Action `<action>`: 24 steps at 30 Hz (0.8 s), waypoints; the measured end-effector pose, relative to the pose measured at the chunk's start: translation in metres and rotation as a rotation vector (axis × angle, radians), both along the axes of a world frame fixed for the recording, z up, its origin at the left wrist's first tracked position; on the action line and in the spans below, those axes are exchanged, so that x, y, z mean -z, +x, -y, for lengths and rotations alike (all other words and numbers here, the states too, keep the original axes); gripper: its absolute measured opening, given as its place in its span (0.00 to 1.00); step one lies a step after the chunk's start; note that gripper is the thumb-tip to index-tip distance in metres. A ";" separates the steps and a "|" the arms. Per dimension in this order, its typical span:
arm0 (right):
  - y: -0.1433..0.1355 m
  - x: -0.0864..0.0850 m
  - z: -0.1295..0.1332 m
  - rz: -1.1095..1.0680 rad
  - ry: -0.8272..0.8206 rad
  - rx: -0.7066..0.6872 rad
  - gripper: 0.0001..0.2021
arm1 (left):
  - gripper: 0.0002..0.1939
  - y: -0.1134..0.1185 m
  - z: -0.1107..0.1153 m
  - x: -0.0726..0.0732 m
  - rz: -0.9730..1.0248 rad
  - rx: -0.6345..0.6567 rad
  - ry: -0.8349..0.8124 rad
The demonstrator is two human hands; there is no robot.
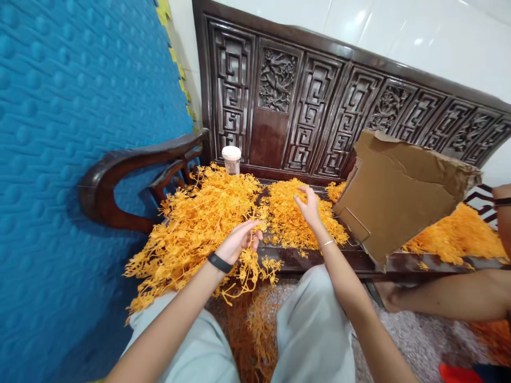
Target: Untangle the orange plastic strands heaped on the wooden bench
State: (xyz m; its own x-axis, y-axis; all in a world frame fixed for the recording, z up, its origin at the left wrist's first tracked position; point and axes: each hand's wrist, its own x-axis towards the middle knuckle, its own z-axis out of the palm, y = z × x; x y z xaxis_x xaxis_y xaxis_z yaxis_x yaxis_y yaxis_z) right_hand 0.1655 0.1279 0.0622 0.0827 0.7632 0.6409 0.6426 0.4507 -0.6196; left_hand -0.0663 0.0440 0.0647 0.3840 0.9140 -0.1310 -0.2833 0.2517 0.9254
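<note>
My left hand, with a black band on its wrist, is closed around a branching orange plastic flower stem. The stem's branched ends hang below the fingers. Right beside that hand rises a large tangled heap of orange flower stems. My right hand hovers over a lower pile of small orange plastic pieces, thumb and fingers apart, and nothing shows between them.
All this lies on a dark carved wooden bench with a curved armrest. A white lidded tub stands at the back. On the right, a cardboard sheet leans before another orange pile, near another person's leg.
</note>
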 end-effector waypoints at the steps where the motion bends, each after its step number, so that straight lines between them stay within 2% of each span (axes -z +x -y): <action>1: -0.007 -0.001 0.005 -0.058 -0.077 -0.099 0.14 | 0.13 0.000 -0.001 0.000 0.000 0.002 -0.001; 5: -0.043 -0.007 0.029 -0.159 -0.398 -0.557 0.21 | 0.13 -0.001 -0.004 0.002 0.001 0.016 -0.013; 8: -0.062 -0.009 0.041 -0.061 -0.466 -0.695 0.19 | 0.11 0.000 -0.005 0.003 0.004 0.017 -0.028; 13: -0.069 -0.010 0.046 0.118 -0.335 -0.652 0.12 | 0.10 0.000 -0.006 0.006 0.023 0.023 -0.094; 20: -0.056 -0.010 0.038 0.114 -0.233 -0.525 0.11 | 0.09 0.002 -0.013 0.020 0.034 0.054 -0.122; 24: -0.055 -0.006 0.035 0.040 -0.224 -0.449 0.11 | 0.07 0.007 -0.014 0.019 0.032 0.062 -0.083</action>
